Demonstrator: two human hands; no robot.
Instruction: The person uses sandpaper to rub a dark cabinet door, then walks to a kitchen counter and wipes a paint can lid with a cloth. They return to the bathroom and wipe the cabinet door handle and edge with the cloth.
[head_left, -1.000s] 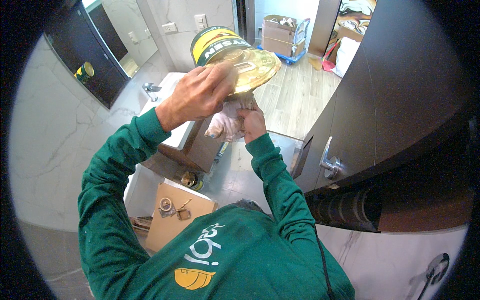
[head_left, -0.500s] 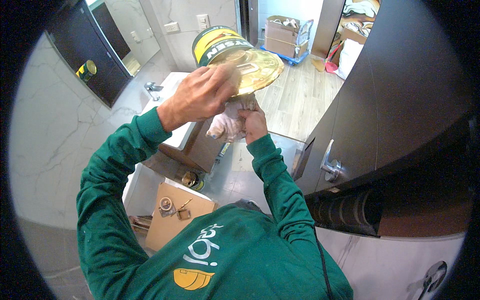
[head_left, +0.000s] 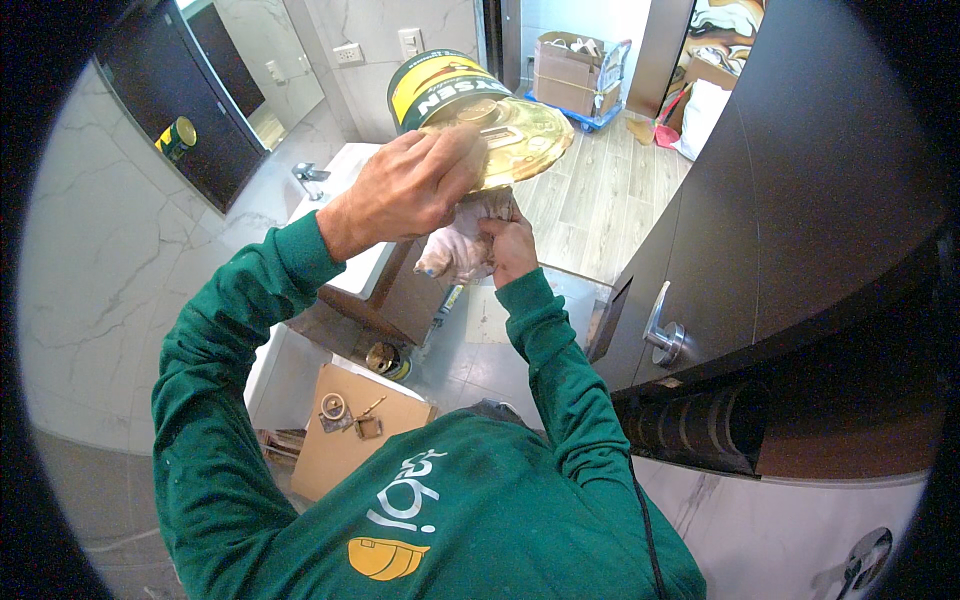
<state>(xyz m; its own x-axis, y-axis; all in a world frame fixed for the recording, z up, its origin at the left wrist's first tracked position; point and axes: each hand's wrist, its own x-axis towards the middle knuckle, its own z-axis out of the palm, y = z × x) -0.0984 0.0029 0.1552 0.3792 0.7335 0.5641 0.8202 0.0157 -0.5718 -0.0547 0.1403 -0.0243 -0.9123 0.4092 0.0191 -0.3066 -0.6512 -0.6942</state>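
A green-and-yellow metal can [head_left: 436, 88] is raised in front of me, tilted so that its gold-coloured end [head_left: 530, 145] faces me. Against that end, at its near left side, my left hand [head_left: 412, 185] is closed with bent fingers gripping the can. Just below, my right hand [head_left: 512, 248] is closed on a crumpled, pale, stained cloth [head_left: 460, 245], which bunches up under the can's rim. The can hides part of the cloth and the tips of the fingers.
To the left stands a white sink with a chrome faucet [head_left: 310, 180], under a mirror. An opened can [head_left: 385, 360] is on the floor beside a cardboard sheet [head_left: 325, 450] bearing a tape roll [head_left: 333, 405] and small items. At right is a dark door with a lever handle [head_left: 662, 335].
The view has shifted very slightly. The can has turned a little, while both hands keep nearly the same place and hold.
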